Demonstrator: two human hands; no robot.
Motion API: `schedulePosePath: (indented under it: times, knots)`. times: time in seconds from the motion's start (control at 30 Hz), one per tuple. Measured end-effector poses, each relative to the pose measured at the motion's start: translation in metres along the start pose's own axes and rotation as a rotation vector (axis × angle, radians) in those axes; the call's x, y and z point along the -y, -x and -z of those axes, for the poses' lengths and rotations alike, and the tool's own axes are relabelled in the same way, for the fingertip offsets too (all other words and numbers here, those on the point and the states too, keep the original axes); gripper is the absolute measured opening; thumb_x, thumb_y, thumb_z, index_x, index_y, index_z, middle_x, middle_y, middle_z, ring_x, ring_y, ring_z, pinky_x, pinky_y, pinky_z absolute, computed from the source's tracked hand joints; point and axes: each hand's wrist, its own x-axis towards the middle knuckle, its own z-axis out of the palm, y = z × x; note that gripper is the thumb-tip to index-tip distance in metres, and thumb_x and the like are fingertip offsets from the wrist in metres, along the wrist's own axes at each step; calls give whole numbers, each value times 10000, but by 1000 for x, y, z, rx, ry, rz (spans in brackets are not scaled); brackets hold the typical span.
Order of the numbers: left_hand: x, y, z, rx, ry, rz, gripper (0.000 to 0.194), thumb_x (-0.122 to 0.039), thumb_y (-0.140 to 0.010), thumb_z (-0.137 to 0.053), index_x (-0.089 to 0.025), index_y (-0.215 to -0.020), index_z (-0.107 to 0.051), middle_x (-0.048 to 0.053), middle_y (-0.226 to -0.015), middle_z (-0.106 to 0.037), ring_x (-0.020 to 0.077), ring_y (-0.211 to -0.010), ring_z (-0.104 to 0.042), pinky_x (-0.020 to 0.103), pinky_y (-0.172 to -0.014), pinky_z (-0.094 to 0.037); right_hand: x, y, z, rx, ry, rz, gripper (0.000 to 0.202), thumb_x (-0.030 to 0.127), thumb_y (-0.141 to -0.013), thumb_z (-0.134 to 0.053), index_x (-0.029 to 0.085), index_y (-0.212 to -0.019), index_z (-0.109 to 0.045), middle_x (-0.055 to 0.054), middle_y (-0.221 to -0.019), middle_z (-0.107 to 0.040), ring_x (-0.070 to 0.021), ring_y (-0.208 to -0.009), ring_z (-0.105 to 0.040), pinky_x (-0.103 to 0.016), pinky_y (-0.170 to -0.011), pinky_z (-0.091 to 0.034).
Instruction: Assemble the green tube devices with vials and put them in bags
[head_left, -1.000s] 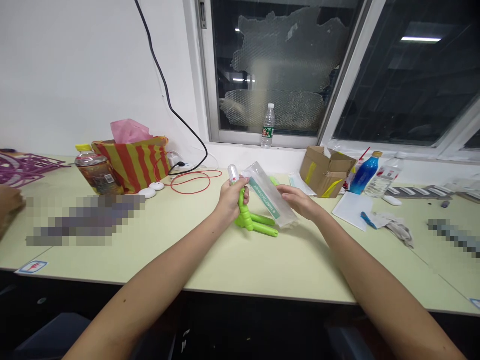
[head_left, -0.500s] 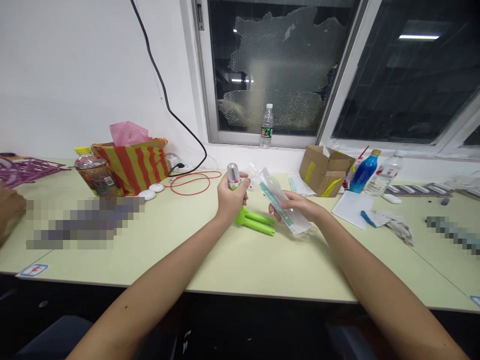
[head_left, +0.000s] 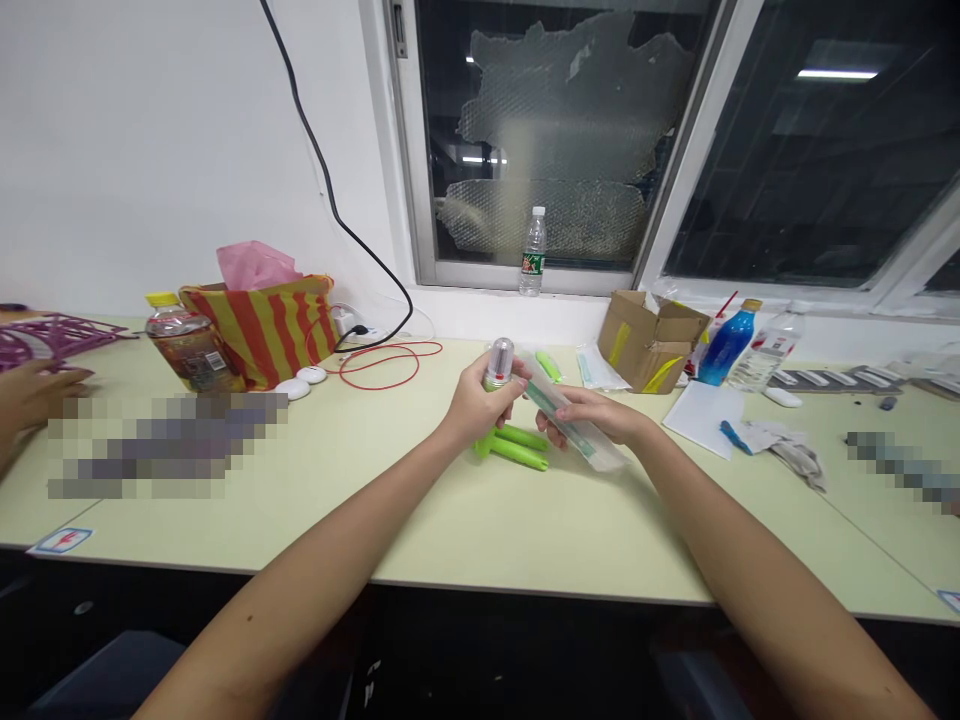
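Observation:
My left hand (head_left: 480,400) is wrapped round a green-bodied piece with a clear ribbed cap (head_left: 501,356), cap upward. The fingers hide most of its body. Just below that hand, a bright green two-pronged part (head_left: 517,447) rests on the table; whether it joins the held piece I cannot tell. My right hand (head_left: 592,412) pinches a long clear plastic pouch with a teal printed strip (head_left: 574,425), slanting down to the right. The pouch's upper end lies close beside the fingers of my left hand. Behind it shows another small green piece (head_left: 549,366).
A cardboard box (head_left: 652,340), blue bottle (head_left: 726,342) and glove (head_left: 780,445) stand or lie to the right. Leftward are a striped bag (head_left: 262,330), a drink bottle (head_left: 191,345) and a red cable (head_left: 382,365). Another person's hand (head_left: 37,395) is at far left.
My left hand has shifted right with the capped piece, up to the pouch. The pouch has tilted a little flatter. The other person's hand at far left has reached farther in.

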Motion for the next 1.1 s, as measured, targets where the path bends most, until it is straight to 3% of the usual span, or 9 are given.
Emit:
schedulePosePath:
  times: [0.17, 0.37, 0.47, 0.63, 0.73, 0.87, 0.97, 1.1]
  knots:
    - [-3, 5, -3, 134, -11, 48, 319, -319, -770, -686, -162, -1018, -560, 39, -900, -667, 46, -412, -493, 199, -345, -403, -1, -3, -6, -18, -36, 22, 266, 353, -872, -603, 164, -1057, -575, -57, -918, -595, -148, -643, -586, -304, -584, -475]
    - [-6, 3, 0, 105, 57, -19, 376, -347, -781, -676, -181, -1079, -518, 88, -1085, -664, 35, -406, -496, 195, -330, -386, 4, -2, -5, -149, -25, 45, 298, 324, -860, -613, 170, -1112, -576, -8, -796, -516, -126, -607, -514, -271, -525, -437]
    - [-3, -1, 2, 51, 83, -34, 388, -374, -775, -679, -181, -1070, -518, 78, -1038, -666, 38, -404, -494, 193, -324, -372, 8, -1, -5, -160, 23, 32, 345, 331, -863, -605, 163, -1162, -566, -8, -791, -510, -127, -613, -510, -270, -529, -444]
    - [-5, -11, 10, -117, 301, -28, 337, -435, -775, -652, -209, -976, -503, -33, -713, -552, 59, -423, -463, 190, -353, -338, 9, -1, -7, -177, 76, 21, 377, 347, -861, -610, 151, -1177, -547, -2, -765, -502, -128, -614, -511, -257, -518, -442]
    - [-20, -16, 20, -173, 485, -85, 276, -457, -801, -567, -215, -908, -486, 2, -780, -556, 100, -548, -544, 245, -471, -446, 9, -2, -9, -167, 136, 9, 348, 348, -860, -615, 154, -1144, -558, 2, -760, -512, -124, -599, -520, -260, -525, -439]
    - [-36, -23, 32, -267, 500, -199, 279, -403, -788, -646, -230, -915, -466, 40, -929, -605, 192, -871, -643, 372, -764, -540, 9, -3, -12, -143, 194, 4, 339, 353, -870, -602, 161, -1145, -558, 12, -743, -526, -119, -578, -526, -269, -559, -440]
    - [-33, -27, 35, -324, 498, -245, 355, -405, -775, -717, -236, -931, -446, 37, -979, -609, 197, -980, -637, 404, -863, -532, 9, -4, -13, -140, 205, 0, 345, 360, -867, -601, 160, -1145, -556, 17, -729, -526, -119, -568, -521, -267, -552, -430]
    - [-24, -32, 37, -383, 484, -254, 433, -444, -745, -761, -233, -935, -435, 14, -949, -606, 171, -953, -648, 399, -883, -544, 13, -2, -15, -160, 278, 1, 344, 366, -866, -597, 162, -1142, -566, 20, -710, -531, -115, -559, -514, -271, -573, -422]
